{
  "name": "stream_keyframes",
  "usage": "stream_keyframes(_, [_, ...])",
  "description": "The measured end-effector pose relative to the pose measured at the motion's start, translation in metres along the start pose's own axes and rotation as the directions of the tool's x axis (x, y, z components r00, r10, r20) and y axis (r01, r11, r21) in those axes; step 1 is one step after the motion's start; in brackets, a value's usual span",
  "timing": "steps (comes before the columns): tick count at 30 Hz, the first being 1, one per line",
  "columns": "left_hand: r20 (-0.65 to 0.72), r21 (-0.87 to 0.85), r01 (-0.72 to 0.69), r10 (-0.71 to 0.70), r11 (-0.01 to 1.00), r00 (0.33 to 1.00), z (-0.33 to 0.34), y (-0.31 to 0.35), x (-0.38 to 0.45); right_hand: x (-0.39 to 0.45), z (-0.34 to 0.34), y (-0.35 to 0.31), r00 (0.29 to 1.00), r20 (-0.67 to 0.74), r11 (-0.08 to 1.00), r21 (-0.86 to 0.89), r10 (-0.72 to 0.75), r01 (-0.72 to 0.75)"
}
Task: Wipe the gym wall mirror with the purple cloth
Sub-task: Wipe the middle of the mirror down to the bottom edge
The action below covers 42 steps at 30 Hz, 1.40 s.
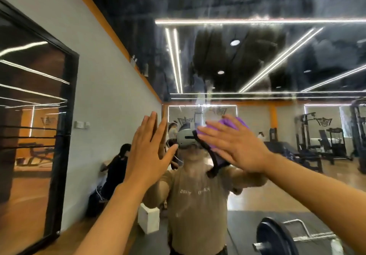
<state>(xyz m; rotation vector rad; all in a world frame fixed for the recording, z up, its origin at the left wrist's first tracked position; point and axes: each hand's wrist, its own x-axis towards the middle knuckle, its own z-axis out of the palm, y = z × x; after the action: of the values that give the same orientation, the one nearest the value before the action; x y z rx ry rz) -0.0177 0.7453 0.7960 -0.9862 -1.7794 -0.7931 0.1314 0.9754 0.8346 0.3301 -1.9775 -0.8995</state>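
The big wall mirror fills most of the view, its upper glass streaked and smeared. My right hand lies flat with straight fingers on the purple cloth, pressing it against the glass at head height. Only the cloth's top edge and a strip under my palm show. My left hand is raised with fingers straight, its palm facing the mirror left of the cloth; touching the glass or just off it, I cannot tell. My own reflection stands behind both hands.
A black-framed mirror panel hangs on the grey wall at left. Reflected in the glass are a barbell with a black plate, weight machines at right, a white box on the floor and seated people.
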Motion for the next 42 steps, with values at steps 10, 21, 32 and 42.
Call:
stream_keyframes(10, [-0.057,-0.002,-0.111,0.11,0.994,0.992,0.002,-0.023,-0.003,0.119,-0.026,0.047,0.788,-0.295,0.835,0.075,0.54,-0.545])
stream_keyframes(21, [-0.117,-0.046,0.068,-0.073,0.997,0.99,0.003,-0.056,-0.045,0.035,0.021,-0.073,0.99,0.028,0.99,-0.026,-0.137,0.137])
stream_keyframes(32, [-0.133,-0.04,0.042,-0.047,0.998,0.99,0.01,-0.069,-0.052,0.138,-0.023,0.038,0.881,-0.224,0.905,0.002,0.416,-0.426])
stream_keyframes(42, [-0.132,-0.046,0.089,-0.094,0.995,0.987,0.006,-0.089,-0.062,0.097,0.028,-0.1,0.998,-0.062,1.0,-0.018,0.011,-0.012])
